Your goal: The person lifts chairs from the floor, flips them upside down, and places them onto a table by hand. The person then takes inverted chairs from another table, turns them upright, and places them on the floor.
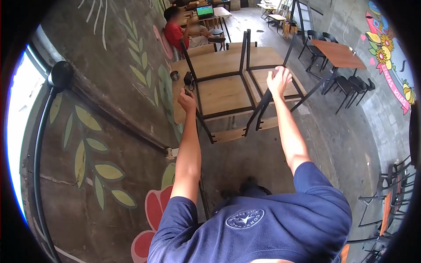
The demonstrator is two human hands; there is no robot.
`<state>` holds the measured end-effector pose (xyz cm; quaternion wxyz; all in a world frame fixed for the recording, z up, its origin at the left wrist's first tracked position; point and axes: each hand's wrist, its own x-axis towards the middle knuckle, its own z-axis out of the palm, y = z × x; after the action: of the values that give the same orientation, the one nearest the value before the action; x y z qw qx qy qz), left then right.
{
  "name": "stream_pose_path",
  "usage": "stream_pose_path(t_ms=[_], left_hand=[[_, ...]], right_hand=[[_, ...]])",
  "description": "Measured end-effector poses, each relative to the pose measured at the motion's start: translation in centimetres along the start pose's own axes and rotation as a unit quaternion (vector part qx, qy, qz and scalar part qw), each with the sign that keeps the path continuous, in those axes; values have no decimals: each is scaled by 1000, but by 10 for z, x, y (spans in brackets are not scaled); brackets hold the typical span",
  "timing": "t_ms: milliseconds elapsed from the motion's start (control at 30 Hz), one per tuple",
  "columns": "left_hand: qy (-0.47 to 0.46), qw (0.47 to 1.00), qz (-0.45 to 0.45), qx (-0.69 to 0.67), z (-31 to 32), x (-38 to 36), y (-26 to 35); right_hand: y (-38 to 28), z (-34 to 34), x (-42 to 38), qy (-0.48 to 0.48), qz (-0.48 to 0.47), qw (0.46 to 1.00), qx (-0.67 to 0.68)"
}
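Note:
Two upside-down chairs with black metal frames and wooden seats rest on a long wooden table (221, 58), their legs pointing up. My left hand (187, 100) is closed at the end of the near left leg of the left chair (223, 95). Reaching forward on the other side, my right hand (279, 82) has its fingers curled at the top of the dark legs where the left chair and the right chair (285, 83) come close together. Just beyond my left hand is a small black object (188, 80).
A seated person in a red shirt (175, 33) is at the far left, near a laptop (205, 12). At right stands a brown table (337, 53) with black chairs (346, 85). A painted wall (109, 144) and black pole (37, 153) line my left. More chairs (388, 201) are at lower right.

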<state>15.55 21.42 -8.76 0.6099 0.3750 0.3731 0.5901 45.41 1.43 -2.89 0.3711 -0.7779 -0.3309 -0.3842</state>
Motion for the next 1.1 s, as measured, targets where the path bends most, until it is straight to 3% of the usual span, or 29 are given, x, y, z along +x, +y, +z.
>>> stream_pose_path(t_ms=[33, 100, 167, 233, 267, 300, 333, 367, 400, 433, 467, 500, 567, 633, 667, 733, 800, 833, 867, 900, 1100], left_hand=[[-2, 1000, 3, -4, -1, -2, 5], [-29, 996, -57, 59, -9, -10, 20], [-45, 991, -84, 93, -22, -15, 22], [13, 995, 83, 56, -42, -24, 2], [18, 998, 59, 10, -56, -37, -4], [23, 998, 36, -36, -69, -54, -12], [64, 997, 33, -12, -76, -80, -23], [104, 994, 31, 12, -83, -109, -37], [78, 995, -60, 8, -98, -134, -68], [52, 987, -149, 4, -104, -163, -91], [50, 972, -216, 81, -103, -200, -117], [12, 962, -265, 62, -100, -242, -141], [-111, 898, -372, 206, -95, -308, -185], [-232, 824, -412, 311, -82, -366, -220], [-228, 827, -415, 303, -68, -384, -234], [-264, 768, -505, 291, -33, -430, -246], [-335, 749, -498, 282, -2, -454, -267], [-356, 746, -492, 272, 13, -463, -280], [-351, 751, -488, 273, 35, -471, -282], [-347, 756, -482, 275, 61, -478, -278], [-322, 788, -498, 167, 175, -501, -292]], right_hand=[[-2, -13, -6, 31, -27, 995, 94], [5, -40, -47, 51, -16, 993, 104], [37, -69, -111, -114, 75, 967, 216], [80, -110, -188, -269, 43, 955, 122], [128, -120, -247, -441, 132, 878, 134], [160, -150, -301, -527, 168, 826, 112], [249, -153, -399, -742, 145, 638, 144], [255, -191, -440, -807, 333, 485, 54], [253, -249, -449, -821, 356, 447, 10], [263, -253, -450, -818, 361, 447, 12], [272, -281, -459, -801, 356, 482, 17], [282, -318, -481, -782, 350, 516, 20], [219, -349, -538, -744, 328, 581, 27], [251, -358, -517, -707, 292, 643, 32], [273, -366, -501, -688, 271, 672, 31], [326, -390, -470, -654, 226, 722, 28], [371, -415, -443, -624, 179, 760, 35], [398, -413, -446, -635, 172, 752, 37], [433, -394, -456, -588, 478, 644, 100], [460, -383, -459, -473, 733, 467, 146], [522, -366, -369, -455, 686, 540, 174]])
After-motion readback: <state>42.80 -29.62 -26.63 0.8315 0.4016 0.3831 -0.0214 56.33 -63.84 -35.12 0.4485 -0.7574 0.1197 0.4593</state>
